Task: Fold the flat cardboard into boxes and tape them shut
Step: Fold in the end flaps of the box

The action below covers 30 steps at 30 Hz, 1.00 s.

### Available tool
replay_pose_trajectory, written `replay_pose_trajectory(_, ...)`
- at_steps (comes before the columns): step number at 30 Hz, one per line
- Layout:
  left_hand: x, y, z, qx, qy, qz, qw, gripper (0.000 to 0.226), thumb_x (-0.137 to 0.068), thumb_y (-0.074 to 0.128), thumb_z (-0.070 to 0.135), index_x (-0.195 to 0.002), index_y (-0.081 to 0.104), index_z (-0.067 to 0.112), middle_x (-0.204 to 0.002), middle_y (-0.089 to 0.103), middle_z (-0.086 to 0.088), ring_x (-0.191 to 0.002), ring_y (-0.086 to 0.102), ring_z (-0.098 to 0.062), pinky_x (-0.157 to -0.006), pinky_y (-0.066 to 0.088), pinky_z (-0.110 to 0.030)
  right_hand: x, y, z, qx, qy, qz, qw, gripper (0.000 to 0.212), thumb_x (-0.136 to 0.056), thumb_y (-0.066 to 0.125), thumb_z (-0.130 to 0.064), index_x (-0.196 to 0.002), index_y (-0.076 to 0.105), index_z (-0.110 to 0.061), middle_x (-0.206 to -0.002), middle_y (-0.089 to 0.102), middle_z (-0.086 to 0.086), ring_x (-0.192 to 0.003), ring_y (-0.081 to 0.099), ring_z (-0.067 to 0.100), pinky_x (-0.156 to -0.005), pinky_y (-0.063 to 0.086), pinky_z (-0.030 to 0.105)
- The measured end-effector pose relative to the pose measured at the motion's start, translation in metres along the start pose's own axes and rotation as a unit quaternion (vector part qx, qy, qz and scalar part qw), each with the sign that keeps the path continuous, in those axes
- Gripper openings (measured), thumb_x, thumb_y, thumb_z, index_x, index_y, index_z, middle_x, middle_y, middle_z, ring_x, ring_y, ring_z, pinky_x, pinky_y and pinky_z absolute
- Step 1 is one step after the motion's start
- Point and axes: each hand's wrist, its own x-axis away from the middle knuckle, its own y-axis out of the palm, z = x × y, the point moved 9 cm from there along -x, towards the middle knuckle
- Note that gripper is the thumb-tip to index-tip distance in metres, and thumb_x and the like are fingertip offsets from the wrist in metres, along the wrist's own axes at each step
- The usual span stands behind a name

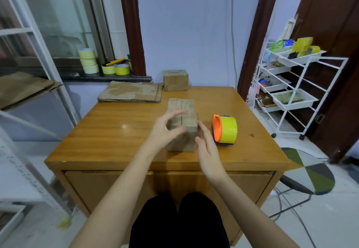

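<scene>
While steadied between left hand [168, 129] and right hand [206, 146], fingers relaxed, nothing clenched: box [182, 125], apparently light, thin-walled, crushable; best gripped at side walls, tape dispenser [225, 129] just right.

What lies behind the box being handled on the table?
Behind the box stand a closed box and flat cardboard. Its contents are hidden.

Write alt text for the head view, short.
Seated at a wooden table, a person works a small cardboard box with the left hand and right hand. A tape dispenser stands right of it; flat cardboard and a closed box lie behind.
</scene>
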Motion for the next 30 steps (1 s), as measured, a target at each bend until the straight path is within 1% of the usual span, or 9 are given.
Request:
replay_pose_trajectory(2, 0.006, -0.023, -0.016, 0.172, -0.069, 0.113, 0.976, 0.037, -0.092, 0.053, 0.008, -0.126, 0.059, 0.023, -0.137, 0.054, 0.007, -0.128, 0.045, -0.007, -0.111, 0.033, -0.03, -0.002, -0.005, -0.005, -0.012, 0.009, 0.012, 1.0, 0.046, -0.102, 0.035, -0.022, -0.148, 0.032, -0.021, -0.151, 0.035, -0.011, -0.137, 0.028, -0.004, -0.117, 0.023, 0.025)
replay_pose_trajectory(4, 0.015, -0.032, -0.033, 0.216, -0.124, 0.166, 0.954, 0.038, -0.101, 0.038, 0.021, -0.138, 0.047, 0.023, -0.144, 0.047, 0.005, -0.135, 0.04, -0.012, -0.114, 0.027, -0.03, -0.006, -0.008, -0.006, -0.039, 0.025, 0.016, 0.999, 0.045, -0.105, 0.03, -0.02, -0.15, 0.029, -0.021, -0.152, 0.03, -0.013, -0.135, 0.025, -0.006, -0.11, 0.021, 0.015)
replay_pose_trajectory(9, 0.039, 0.015, -0.05, 0.229, -0.231, 0.087, 0.942, 0.057, -0.097, 0.027, 0.056, -0.15, 0.025, 0.033, -0.155, 0.027, 0.006, -0.143, 0.024, -0.017, -0.114, 0.017, -0.038, -0.009, 0.018, -0.002, -0.084, 0.059, -0.014, 0.995, 0.051, -0.105, 0.026, -0.02, -0.153, 0.01, -0.022, -0.156, 0.018, -0.012, -0.14, 0.016, -0.002, -0.113, 0.015, 0.018)
replay_pose_trajectory(14, 0.04, 0.02, -0.035, 0.235, -0.2, 0.103, 0.946, 0.053, -0.101, 0.024, 0.048, -0.151, 0.014, 0.036, -0.158, 0.02, 0.007, -0.144, 0.017, -0.017, -0.116, 0.013, -0.04, -0.006, 0.024, -0.005, -0.092, 0.045, -0.014, 0.995, 0.053, -0.105, 0.025, -0.019, -0.153, 0.006, -0.023, -0.157, 0.015, -0.012, -0.141, 0.012, -0.002, -0.115, 0.012, 0.021)
replay_pose_trajectory(19, 0.041, 0.002, -0.05, 0.253, -0.171, 0.077, 0.949, 0.045, -0.102, 0.028, 0.041, -0.143, 0.039, 0.026, -0.148, 0.041, 0.003, -0.132, 0.039, -0.01, -0.11, 0.029, -0.03, -0.02, -0.007, 0.004, -0.048, 0.025, -0.053, 0.997, 0.041, -0.101, 0.032, -0.026, -0.142, 0.036, -0.028, -0.155, 0.029, -0.005, -0.141, 0.026, 0.005, -0.119, 0.022, 0.033)
replay_pose_trajectory(21, 0.039, -0.022, -0.05, 0.193, -0.125, 0.094, 0.969, 0.035, -0.102, 0.037, 0.023, -0.136, 0.046, 0.025, -0.142, 0.048, 0.004, -0.131, 0.045, -0.012, -0.11, 0.034, -0.03, -0.025, -0.026, -0.007, 0.004, -0.035, -0.059, 0.998, 0.045, -0.099, 0.032, 0.001, -0.126, 0.051, -0.03, -0.153, 0.031, -0.005, -0.14, 0.029, 0.005, -0.115, 0.03, 0.028)
replay_pose_trajectory(23, 0.037, -0.038, -0.041, 0.102, -0.058, 0.08, 0.99, 0.044, -0.097, 0.046, 0.002, -0.129, 0.048, 0.032, -0.137, 0.05, 0.009, -0.129, 0.046, -0.008, -0.109, 0.036, -0.026, -0.028, -0.037, -0.022, 0.057, -0.099, -0.075, 0.991, 0.06, -0.091, 0.034, 0.017, -0.119, 0.057, -0.03, -0.149, 0.036, -0.008, -0.139, 0.03, 0.002, -0.111, 0.033, 0.021)
replay_pose_trajectory(26, 0.029, -0.036, -0.024, -0.029, 0.037, -0.009, 0.999, 0.058, -0.09, 0.054, -0.007, -0.126, 0.048, 0.039, -0.136, 0.047, 0.017, -0.129, 0.041, 0.002, -0.105, 0.036, -0.014, -0.037, -0.036, -0.035, 0.149, -0.175, -0.118, 0.966, 0.055, -0.087, 0.05, 0.016, -0.12, 0.059, -0.027, -0.141, 0.048, -0.006, -0.14, 0.03, 0.004, -0.114, 0.025, 0.018)
replay_pose_trajectory(30, 0.017, -0.031, -0.025, -0.116, 0.05, -0.05, 0.991, 0.045, -0.086, 0.065, 0.002, -0.121, 0.058, 0.029, -0.132, 0.052, 0.016, -0.125, 0.045, 0.002, -0.099, 0.04, -0.014, -0.047, -0.026, -0.039, 0.21, -0.231, -0.157, 0.937, 0.039, -0.082, 0.067, 0.004, -0.118, 0.065, -0.01, -0.131, 0.058, 0.001, -0.135, 0.04, 0.011, -0.113, 0.031, 0.023)
